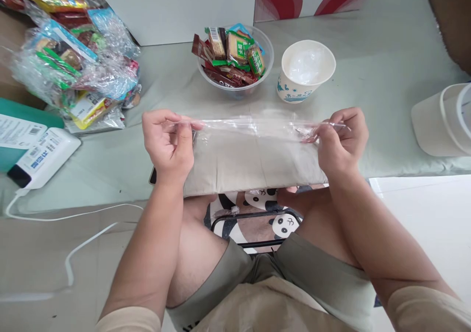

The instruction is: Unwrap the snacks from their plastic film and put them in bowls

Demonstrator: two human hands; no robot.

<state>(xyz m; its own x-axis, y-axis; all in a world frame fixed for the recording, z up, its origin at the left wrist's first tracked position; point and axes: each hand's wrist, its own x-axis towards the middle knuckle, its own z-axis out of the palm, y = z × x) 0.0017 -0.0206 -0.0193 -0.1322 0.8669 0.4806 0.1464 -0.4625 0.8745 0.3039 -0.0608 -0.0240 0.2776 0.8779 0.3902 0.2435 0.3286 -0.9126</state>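
Clear, glossy plastic film point(250, 126), thin and creased, is stretched above the pale grey-green, cloth-covered table point(390, 77), near its front edge. Its long axis runs left to right, roughly parallel to that edge. The left hand point(167, 143) pinches one end between thumb and fingers; the right hand point(342, 140) grips the other, where the film bunches. Beyond it, a round translucent plastic bowl point(268, 62) holds brown and green-edged wrapped snacks point(237, 50); one wrapper shows a barcode, but I cannot read the lettering surely. Just right stands a white paper cup with blue printing point(294, 90), crinkled translucent plastic point(309, 67) inside. At left is a green container with a barcoded white label point(29, 108).
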